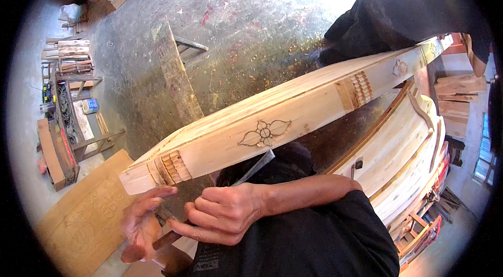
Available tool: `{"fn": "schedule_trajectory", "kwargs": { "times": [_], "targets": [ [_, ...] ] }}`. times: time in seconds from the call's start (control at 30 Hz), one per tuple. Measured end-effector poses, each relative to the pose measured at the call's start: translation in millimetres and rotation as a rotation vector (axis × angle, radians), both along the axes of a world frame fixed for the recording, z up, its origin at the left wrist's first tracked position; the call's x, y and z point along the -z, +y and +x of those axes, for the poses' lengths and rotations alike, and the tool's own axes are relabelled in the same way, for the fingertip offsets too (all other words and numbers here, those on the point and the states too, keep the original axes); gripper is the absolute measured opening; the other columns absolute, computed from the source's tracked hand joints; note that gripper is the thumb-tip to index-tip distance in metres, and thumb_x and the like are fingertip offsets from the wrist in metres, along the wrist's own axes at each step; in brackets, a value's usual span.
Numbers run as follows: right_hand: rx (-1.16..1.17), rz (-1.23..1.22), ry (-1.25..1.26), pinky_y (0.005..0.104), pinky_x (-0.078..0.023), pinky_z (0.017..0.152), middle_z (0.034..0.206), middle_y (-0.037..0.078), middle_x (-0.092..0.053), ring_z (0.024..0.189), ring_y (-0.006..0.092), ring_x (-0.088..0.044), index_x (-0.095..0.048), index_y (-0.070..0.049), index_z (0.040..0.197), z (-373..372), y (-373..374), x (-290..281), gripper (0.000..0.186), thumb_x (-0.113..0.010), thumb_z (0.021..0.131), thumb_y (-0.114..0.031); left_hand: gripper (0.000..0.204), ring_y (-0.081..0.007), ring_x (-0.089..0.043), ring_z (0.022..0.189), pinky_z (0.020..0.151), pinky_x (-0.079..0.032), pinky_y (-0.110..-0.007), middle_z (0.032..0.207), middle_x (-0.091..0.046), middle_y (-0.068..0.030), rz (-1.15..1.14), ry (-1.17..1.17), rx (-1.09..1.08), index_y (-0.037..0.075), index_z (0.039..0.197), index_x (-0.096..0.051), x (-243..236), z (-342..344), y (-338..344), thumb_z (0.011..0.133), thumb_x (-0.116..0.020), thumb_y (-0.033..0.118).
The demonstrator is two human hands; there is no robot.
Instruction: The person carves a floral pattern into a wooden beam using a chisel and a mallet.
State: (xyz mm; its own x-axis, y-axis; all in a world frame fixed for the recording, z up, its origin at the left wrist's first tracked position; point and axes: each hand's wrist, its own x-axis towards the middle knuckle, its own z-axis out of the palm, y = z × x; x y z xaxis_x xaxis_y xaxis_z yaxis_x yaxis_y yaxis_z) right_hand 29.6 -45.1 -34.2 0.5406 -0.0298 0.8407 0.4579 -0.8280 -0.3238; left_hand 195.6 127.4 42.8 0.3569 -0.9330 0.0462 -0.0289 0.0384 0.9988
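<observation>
My right hand (225, 214) is closed round a chisel (257, 167). Its flared metal blade points up and right, with the tip close to the front edge of a long pale wooden board (309, 114). A brown wooden handle slants down-left below my fist. On the board's edge, a flower outline (264, 133) is drawn in dark lines, with carved ribbed bands towards both ends. My left hand (144, 219) is beside the chisel handle, under the board's left end. Its fingers are stretched out, and its palm is partly hidden.
Dark clothing of another person (403, 9) shows at the board's far right end. A curved panel of pale slats (398, 151) stands right of me. Lower left lies a carved tan panel (78, 219). Tools and timber fill a rack (68, 99) at left. A plank (175, 72) rests behind the board.
</observation>
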Motion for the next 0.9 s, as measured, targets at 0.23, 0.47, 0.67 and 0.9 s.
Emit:
{"fn": "schedule_trajectory", "kwargs": {
  "times": [0.23,0.47,0.67,0.9],
  "targets": [
    [-0.138,0.037,0.168,0.0300,-0.041,0.057,0.078,0.001,-0.055,0.068,0.0141,-0.059,-0.070,0.004,0.121,-3.4,8.9,11.2,0.047,-0.065,0.083,-0.024,0.123,-0.0509,-0.066,0.125,0.112,-0.047,-0.062,0.131,-0.065,-0.0401,0.174,0.080,0.107,-0.010,0.131,-0.069,4.2,-7.4,3.5,0.083,-0.045,0.101],
    [-0.151,0.061,0.194,0.0303,-0.042,0.056,0.078,0.001,-0.056,0.067,0.0142,-0.059,-0.071,0.003,0.116,-2.9,8.7,15.2,0.042,-0.065,0.084,-0.024,0.128,-0.0499,-0.063,0.131,0.117,-0.045,-0.059,0.138,-0.063,-0.0420,0.236,0.076,0.137,-0.011,0.132,-0.069,8.5,-8.0,10.0,0.078,-0.050,0.103],
    [-0.185,0.057,0.217,0.0307,-0.043,0.055,0.079,0.002,-0.057,0.067,0.0143,-0.060,-0.071,0.003,0.116,-4.6,7.2,15.7,0.041,-0.065,0.086,-0.024,0.131,-0.0495,-0.063,0.132,0.117,-0.044,-0.059,0.138,-0.063,-0.0418,0.174,0.095,0.125,-0.011,0.132,-0.069,17.5,-11.6,12.5,0.075,-0.050,0.105],
    [-0.332,0.101,0.221,0.0334,-0.048,0.054,0.077,0.004,-0.058,0.066,0.0188,-0.064,-0.071,0.005,0.116,-8.9,2.0,16.8,0.038,-0.066,0.089,-0.021,0.119,-0.0505,-0.066,0.126,0.112,-0.048,-0.062,0.132,-0.066,-0.0402,0.169,0.187,-0.014,-0.013,0.130,-0.068,9.9,-40.7,14.9,0.084,-0.054,0.096]
  ]
}}
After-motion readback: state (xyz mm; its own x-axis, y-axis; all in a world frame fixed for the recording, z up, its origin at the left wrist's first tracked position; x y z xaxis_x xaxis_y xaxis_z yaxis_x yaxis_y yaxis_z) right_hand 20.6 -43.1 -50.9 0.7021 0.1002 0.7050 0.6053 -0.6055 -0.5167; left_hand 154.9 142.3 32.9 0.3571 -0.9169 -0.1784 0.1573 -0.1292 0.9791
